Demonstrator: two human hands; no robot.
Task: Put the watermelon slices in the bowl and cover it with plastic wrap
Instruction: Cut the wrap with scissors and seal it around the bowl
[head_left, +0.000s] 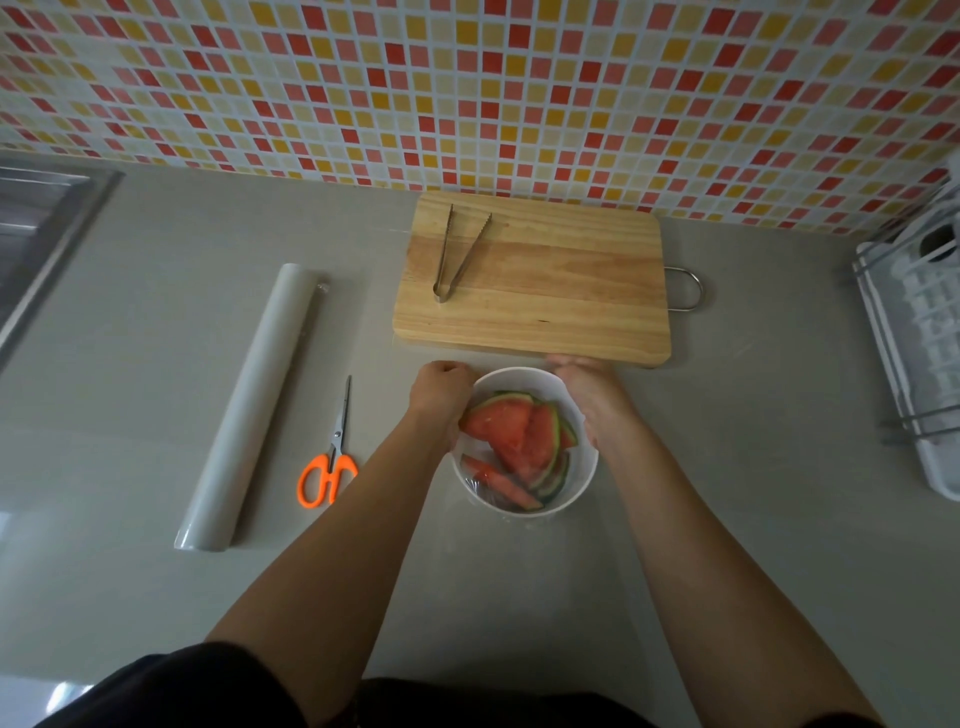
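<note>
Two hands at far rim of white bowl (583, 467), set on counter (727, 467) just before cutting board (545, 291). Watermelon slices (514, 436) inside, under plastic wrap (480, 488). Left hand (440, 392): fingers curled, gripping plastic wrap at rim. Right hand (587, 389): fingers together, grip cannot be told. Scissors (332, 462) and roll (249, 405) at left.

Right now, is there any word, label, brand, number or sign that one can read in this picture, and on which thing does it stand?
None: no text can be read in this view.
The roll of plastic wrap, the white bowl, the cutting board, the tongs and the orange scissors show no print, label or number.
</note>
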